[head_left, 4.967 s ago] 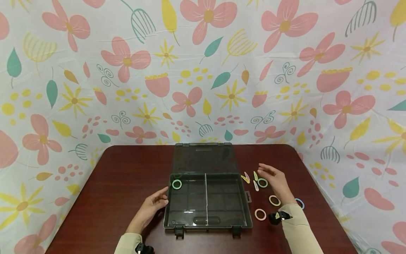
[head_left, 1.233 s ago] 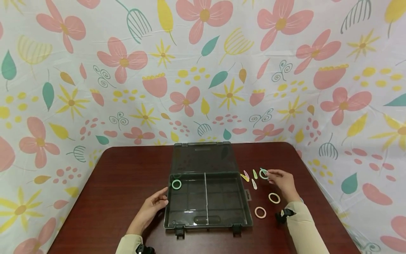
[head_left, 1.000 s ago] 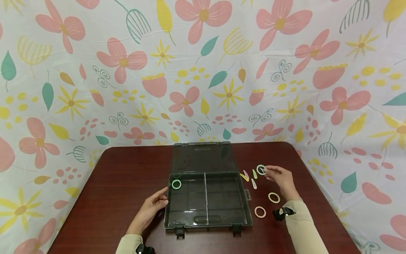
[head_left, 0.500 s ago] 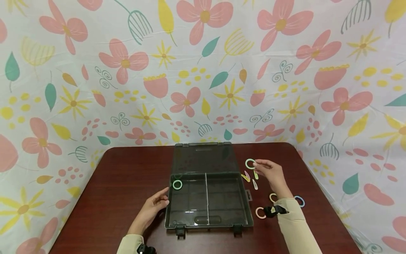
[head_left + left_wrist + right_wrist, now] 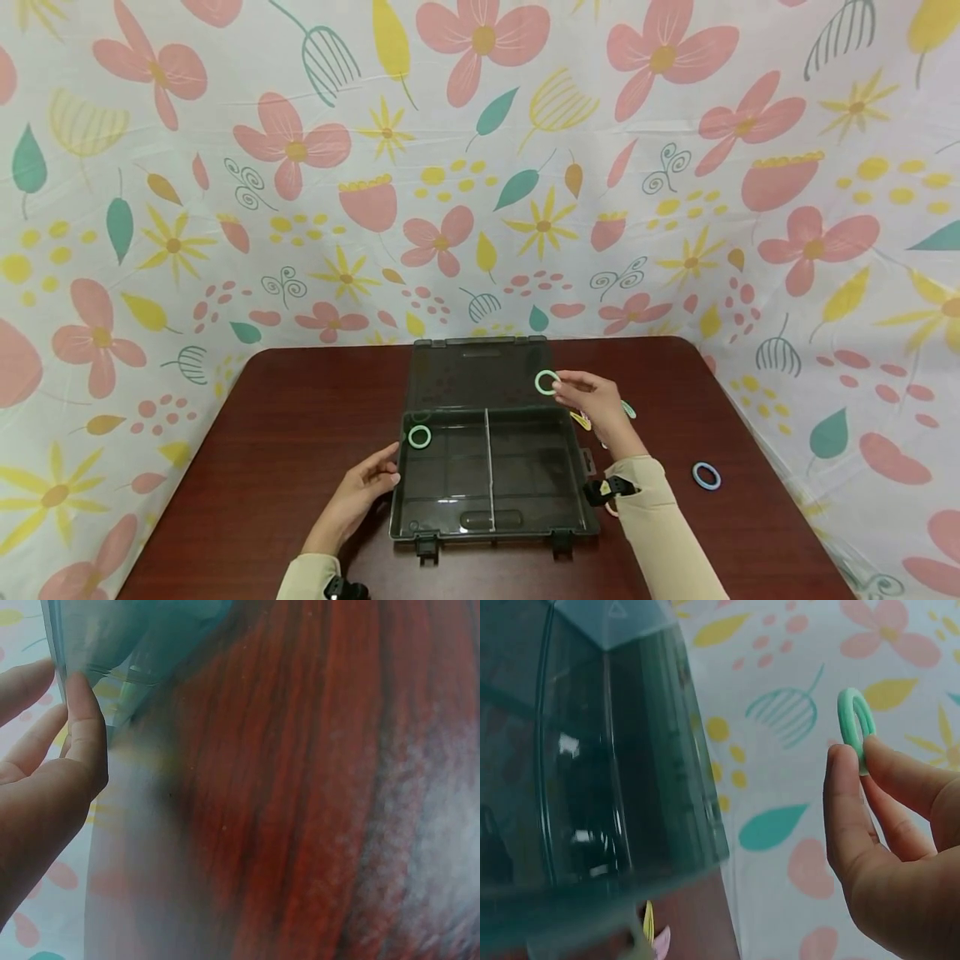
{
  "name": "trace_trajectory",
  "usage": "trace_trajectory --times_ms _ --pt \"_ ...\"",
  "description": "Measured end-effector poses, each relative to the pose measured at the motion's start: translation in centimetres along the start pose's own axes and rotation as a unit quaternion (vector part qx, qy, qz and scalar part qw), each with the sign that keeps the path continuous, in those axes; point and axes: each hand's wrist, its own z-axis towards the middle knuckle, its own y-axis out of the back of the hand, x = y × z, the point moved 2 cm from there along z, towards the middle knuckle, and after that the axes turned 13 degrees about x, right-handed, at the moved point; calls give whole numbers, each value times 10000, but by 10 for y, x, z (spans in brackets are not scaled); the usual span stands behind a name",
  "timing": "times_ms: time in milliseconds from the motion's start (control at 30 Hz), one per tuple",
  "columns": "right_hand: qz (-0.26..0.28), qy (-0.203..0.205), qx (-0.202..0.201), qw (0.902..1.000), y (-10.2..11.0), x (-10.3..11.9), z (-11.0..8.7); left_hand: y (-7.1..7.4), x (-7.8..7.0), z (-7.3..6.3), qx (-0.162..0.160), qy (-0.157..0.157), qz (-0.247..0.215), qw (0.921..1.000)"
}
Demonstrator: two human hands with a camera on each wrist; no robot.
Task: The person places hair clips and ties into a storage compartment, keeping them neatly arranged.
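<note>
My right hand [image 5: 596, 404] pinches a mint-green hair tie [image 5: 547, 382] between thumb and fingertips, raised over the right part of the box's open lid. The right wrist view shows this hair tie [image 5: 853, 731] nearly edge-on. My left hand [image 5: 358, 492] rests at the left side of a dark transparent plastic box [image 5: 588, 523], its fingertips touching the wall with nothing gripped. A white divider [image 5: 490, 475] splits the box into two compartments. Another green hair tie [image 5: 419, 437] lies at the back left of the left compartment.
Hair clips lie right of the box, partly hidden by my right hand, including a yellow one [image 5: 581, 422] and a green one [image 5: 628, 409]. A blue hair tie [image 5: 706, 476] lies farther right. A pink hair tie [image 5: 612, 507] shows partly beside my sleeve. Two latches project in front.
My right hand has picked up the mint-green hair tie from beside the clips and carried it left, over the lid. My left hand stays at the box's side.
</note>
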Motion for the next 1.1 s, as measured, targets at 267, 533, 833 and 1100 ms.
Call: trace_trajectory --times_ms 267,533,833,1100 --pt "28 107 215 9997 -29 -2 11 -1 0 0 -23 12 39 10000" --pt "130 244 442 9986 -56 0 21 -1 0 -1 -8 12 108 9999" --pt "249 -160 360 9989 -79 -2 36 0 2 0 -54 -23 78 10000" --pt "275 -316 385 9984 -105 -5 40 0 1 0 -54 -2 120 9999"
